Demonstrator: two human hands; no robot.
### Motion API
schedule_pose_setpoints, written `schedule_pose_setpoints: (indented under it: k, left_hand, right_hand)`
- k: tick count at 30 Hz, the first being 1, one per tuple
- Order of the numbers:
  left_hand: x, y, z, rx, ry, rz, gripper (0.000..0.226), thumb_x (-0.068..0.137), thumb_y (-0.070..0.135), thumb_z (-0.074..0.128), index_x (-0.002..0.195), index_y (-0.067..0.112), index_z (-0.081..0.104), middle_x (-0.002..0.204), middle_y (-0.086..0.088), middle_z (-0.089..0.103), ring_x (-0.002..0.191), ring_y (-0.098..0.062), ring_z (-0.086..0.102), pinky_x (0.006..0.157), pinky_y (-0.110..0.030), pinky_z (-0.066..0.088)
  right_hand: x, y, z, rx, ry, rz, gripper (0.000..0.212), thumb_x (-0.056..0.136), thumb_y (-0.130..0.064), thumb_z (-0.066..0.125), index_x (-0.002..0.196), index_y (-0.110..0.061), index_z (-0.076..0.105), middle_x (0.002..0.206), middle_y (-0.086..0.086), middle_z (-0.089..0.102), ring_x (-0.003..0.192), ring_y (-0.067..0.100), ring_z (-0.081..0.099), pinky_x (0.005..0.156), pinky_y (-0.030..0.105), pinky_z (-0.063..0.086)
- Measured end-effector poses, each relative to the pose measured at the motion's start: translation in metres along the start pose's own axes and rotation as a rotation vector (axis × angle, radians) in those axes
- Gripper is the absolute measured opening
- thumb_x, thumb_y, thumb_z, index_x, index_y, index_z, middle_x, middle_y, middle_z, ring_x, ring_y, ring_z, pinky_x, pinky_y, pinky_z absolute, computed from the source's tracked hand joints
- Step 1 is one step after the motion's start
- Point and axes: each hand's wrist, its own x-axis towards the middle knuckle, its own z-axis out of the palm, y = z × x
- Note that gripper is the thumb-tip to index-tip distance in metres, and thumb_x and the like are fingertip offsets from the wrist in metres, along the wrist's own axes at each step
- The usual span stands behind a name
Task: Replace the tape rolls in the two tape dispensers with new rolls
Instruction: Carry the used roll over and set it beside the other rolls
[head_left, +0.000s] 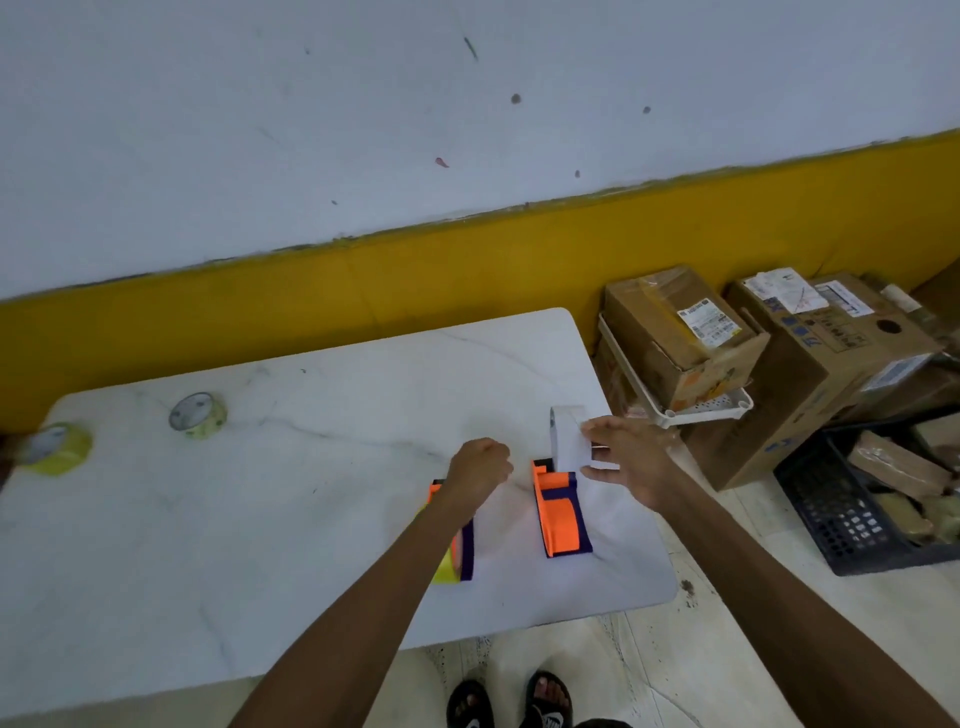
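Observation:
Two orange-and-purple tape dispensers stand on the white marble table (260, 519). The right dispenser (562, 514) is in plain sight. My left forearm partly covers the left dispenser (462, 551), which has a yellow roll in it. My right hand (623, 457) grips a white tape roll (570, 436) just above and behind the right dispenser. My left hand (480, 467) hovers with its fingers curled between the two dispensers; whether it holds anything is hidden. Two yellow-green tape rolls (198, 414) (54, 449) lie at the table's far left.
Cardboard boxes (680, 332) on a white rack (696, 410) stand right of the table. A dark crate (857, 519) of packages sits on the floor at the right. A yellow-and-white wall runs behind the table. My sandalled feet (511, 699) are below the table's front edge.

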Motion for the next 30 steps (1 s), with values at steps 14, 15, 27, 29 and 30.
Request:
schedule_pose_setpoints:
  k: [14,15,27,29,30]
  left_hand:
    - [-0.097,-0.04,-0.149,-0.264,0.509,0.101,0.017,0.071,0.024,0.054,0.077,0.014,0.066,0.093,-0.012,0.067,0.099,-0.035,0.067,0.088,-0.054,0.057]
    - [-0.107,-0.049,-0.164,-0.279,0.554,0.09,0.019,0.072,0.021,0.054,0.08,0.012,0.068,0.096,-0.014,0.069,0.099,-0.035,0.067,0.088,-0.054,0.057]
    - [-0.24,-0.178,-0.318,-0.484,0.967,-0.015,0.015,0.082,0.011,0.052,0.074,0.013,0.065,0.099,-0.017,0.069,0.1,-0.037,0.066,0.086,-0.054,0.058]
    - [-0.259,-0.195,-0.339,-0.48,0.992,-0.018,0.016,0.08,0.012,0.05,0.077,0.01,0.066,0.102,-0.02,0.069,0.1,-0.039,0.065,0.086,-0.054,0.057]
    - [-0.266,-0.202,-0.348,-0.478,1.002,-0.018,0.018,0.08,0.012,0.05,0.081,0.007,0.067,0.103,-0.021,0.068,0.101,-0.04,0.065,0.087,-0.055,0.057]
  right_hand:
    - [-0.004,0.012,0.233,-0.36,-0.572,0.011,0.009,0.091,-0.016,0.061,0.087,-0.011,0.067,0.088,0.007,0.069,0.08,0.025,0.068,0.084,0.042,0.057]
    - [-0.012,0.017,0.253,-0.388,-0.607,0.009,0.009,0.092,-0.017,0.061,0.087,-0.011,0.067,0.087,0.006,0.069,0.08,0.024,0.068,0.084,0.042,0.058]
    - [-0.125,0.103,0.466,-0.629,-0.975,0.008,0.013,0.093,-0.019,0.057,0.096,-0.008,0.065,0.09,0.008,0.07,0.082,0.024,0.069,0.08,0.04,0.059]
    - [-0.143,0.117,0.493,-0.636,-1.002,-0.002,0.013,0.094,-0.018,0.056,0.095,-0.009,0.065,0.091,0.008,0.069,0.083,0.025,0.069,0.08,0.04,0.058]
    - [-0.15,0.124,0.505,-0.641,-1.013,-0.006,0.013,0.094,-0.018,0.056,0.095,-0.009,0.065,0.091,0.009,0.069,0.084,0.025,0.068,0.081,0.041,0.058]
